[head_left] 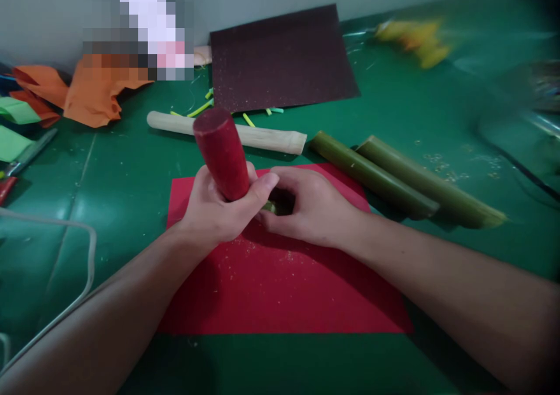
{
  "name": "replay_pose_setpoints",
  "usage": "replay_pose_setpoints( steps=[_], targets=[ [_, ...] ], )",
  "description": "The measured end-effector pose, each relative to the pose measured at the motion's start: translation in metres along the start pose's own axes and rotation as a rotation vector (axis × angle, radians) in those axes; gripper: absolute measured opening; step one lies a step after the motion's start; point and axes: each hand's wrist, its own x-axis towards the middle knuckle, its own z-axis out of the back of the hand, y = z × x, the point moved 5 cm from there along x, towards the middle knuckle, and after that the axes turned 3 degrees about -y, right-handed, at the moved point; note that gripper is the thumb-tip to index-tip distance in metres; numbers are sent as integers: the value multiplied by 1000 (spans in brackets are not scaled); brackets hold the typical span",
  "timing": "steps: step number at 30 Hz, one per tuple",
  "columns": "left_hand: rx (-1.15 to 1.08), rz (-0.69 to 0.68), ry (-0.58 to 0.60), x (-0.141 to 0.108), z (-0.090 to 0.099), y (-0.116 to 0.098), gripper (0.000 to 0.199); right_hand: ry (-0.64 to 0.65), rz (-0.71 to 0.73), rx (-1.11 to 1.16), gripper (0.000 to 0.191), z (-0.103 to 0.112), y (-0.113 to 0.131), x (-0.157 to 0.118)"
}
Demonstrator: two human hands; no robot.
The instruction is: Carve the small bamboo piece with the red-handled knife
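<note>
My left hand (pixel 223 211) is closed around a thick red handle (pixel 222 156) that tilts up and toward the left. Whatever the handle belongs to is hidden below my fingers. Close beside it, my right hand (pixel 306 205) curls its fingers and thumb around a short green piece (pixel 270 207), likely bamboo, mostly covered by the hand. Both hands are over a red sheet (pixel 280 296) sprinkled with small pale crumbs. Just beyond them lie a pale peeled bamboo stick (pixel 271 139), a green bamboo length (pixel 376 176) and a second green bamboo length (pixel 431 179) alongside it.
A dark sheet (pixel 284 62) lies at the back, with yellow-green bits at its edge. Crumpled orange paper (pixel 94 94) and light green paper (pixel 15 143) are at the left. A pale cable (pixel 93 255) loops near my left arm. A blurred yellow thing (pixel 415 39) is at the back right.
</note>
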Motion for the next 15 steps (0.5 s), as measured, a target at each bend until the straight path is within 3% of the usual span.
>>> replay_pose_setpoints(
  steps=[7,11,15],
  targets=[
    [13,-44,-160,-5,2,1,30,-9,-7,-7,25,1,0,1],
    [-21,27,-239,0,5,1,25,25,-35,-56,20,1,2,1],
    [-88,76,-200,6,8,1,38,15,-62,-69,20,2,2,1]
  ],
)
